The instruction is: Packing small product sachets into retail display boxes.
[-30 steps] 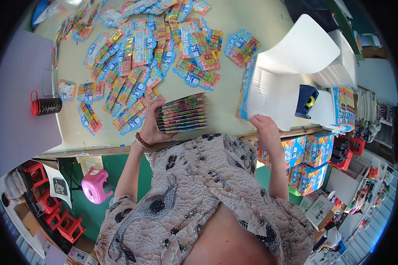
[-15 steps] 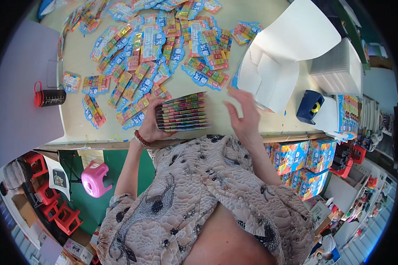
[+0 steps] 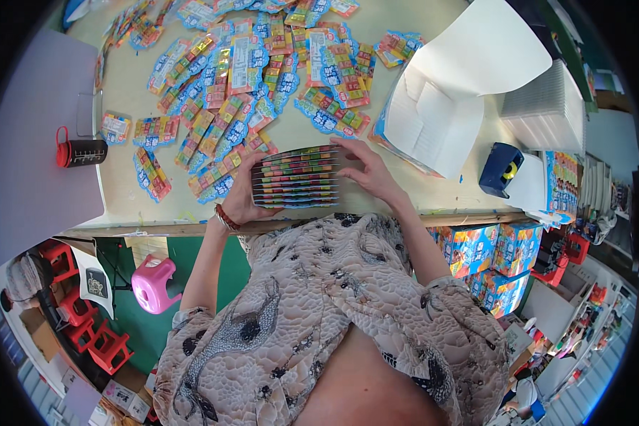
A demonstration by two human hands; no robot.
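Observation:
My left hand is closed round the left end of a stack of colourful blister packs, its thumb along the near side. The packs stand on edge in several thin layers, just above the front of the table. At the stack's right end is my right hand, its fingertips on the far corner and its thumb bent against the right edges. Many loose blister packs with blue wavy headers lie scattered and overlapping beyond the stack. To the right stands an open white-lined carton with its flap raised.
A dark bottle with a red lid stands at the left. A blue tape dispenser and a pile of white trays are on the right. Printed boxes are stacked below the table edge; a pink stool stands on the green floor.
My right hand has moved left from beside the carton onto the right end of the stack. My left hand keeps the stack in nearly the same place.

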